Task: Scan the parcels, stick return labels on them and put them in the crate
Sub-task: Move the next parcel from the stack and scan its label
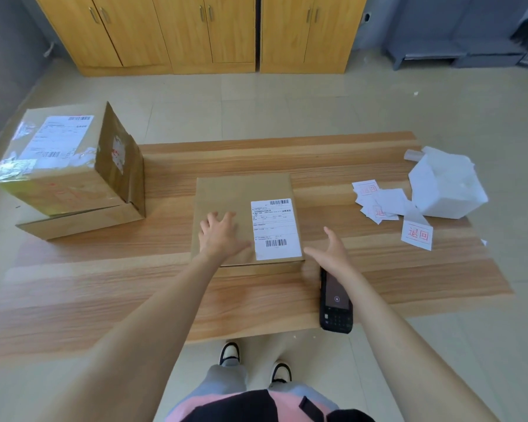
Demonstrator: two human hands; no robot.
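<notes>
A flat brown parcel [226,193] lies in the middle of the wooden table [104,284], with a white shipping label [275,228] on its right half. My left hand [221,236] rests flat on the parcel's near left part, fingers spread. My right hand [331,254] hovers open just off the parcel's near right corner, holding nothing. A black handheld scanner [334,303] lies on the table under my right wrist. Several white return labels with red print [416,234] are scattered at the right.
A large taped carton [58,166] sits on a flat box [83,220] at the table's left end. A white foam box [448,187] stands at the right edge. Wooden cabinets [195,32] line the far wall. No crate is in view.
</notes>
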